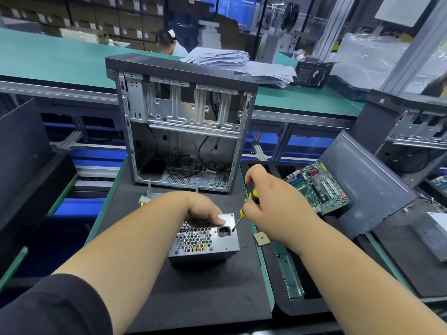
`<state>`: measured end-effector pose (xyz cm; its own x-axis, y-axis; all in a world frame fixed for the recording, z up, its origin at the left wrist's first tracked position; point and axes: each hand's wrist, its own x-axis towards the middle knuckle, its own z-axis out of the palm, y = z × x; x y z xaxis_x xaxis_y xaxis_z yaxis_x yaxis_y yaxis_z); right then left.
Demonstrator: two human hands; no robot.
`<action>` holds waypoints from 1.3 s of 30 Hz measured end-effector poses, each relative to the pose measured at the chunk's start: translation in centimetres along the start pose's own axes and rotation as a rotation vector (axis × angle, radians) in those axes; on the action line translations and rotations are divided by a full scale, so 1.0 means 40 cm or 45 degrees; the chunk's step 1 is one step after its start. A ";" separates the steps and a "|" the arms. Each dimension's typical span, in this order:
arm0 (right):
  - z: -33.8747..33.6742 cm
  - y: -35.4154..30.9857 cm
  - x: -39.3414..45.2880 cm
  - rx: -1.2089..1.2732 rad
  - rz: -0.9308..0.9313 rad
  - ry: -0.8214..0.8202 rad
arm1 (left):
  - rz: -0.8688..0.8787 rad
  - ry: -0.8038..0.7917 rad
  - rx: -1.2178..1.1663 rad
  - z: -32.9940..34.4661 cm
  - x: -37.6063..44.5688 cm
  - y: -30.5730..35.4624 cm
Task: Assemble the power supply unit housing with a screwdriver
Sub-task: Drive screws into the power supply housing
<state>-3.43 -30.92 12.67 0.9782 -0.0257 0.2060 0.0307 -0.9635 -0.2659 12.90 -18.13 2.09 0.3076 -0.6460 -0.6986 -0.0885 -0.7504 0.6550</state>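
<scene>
Both forearms are reaching up from the lower frame; left hand [205, 210] is gripping the power supply unit [205, 240] at centre, right hand [271, 199] is grasping the screwdriver [243, 211]. Its tip could be slipping off, if tilted.

A dark foam-topped counter [193, 298] carries the power supply unit [205, 240] near its middle, an open computer case [183, 122] upright behind it, touching neither.
</scene>
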 end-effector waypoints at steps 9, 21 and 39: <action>0.015 0.011 0.002 -0.375 0.088 0.058 | 0.002 -0.003 0.005 0.000 0.000 -0.001; 0.022 0.009 -0.014 -0.373 0.015 0.062 | 0.016 -0.024 0.003 -0.004 0.006 -0.009; 0.026 0.006 -0.011 -0.488 0.208 0.153 | 0.015 -0.018 0.013 0.004 0.001 -0.005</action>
<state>-3.65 -30.84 11.52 0.9323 -0.1953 0.3044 -0.2233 -0.9729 0.0599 12.77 -18.02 1.88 0.2928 -0.6567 -0.6950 -0.1017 -0.7441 0.6603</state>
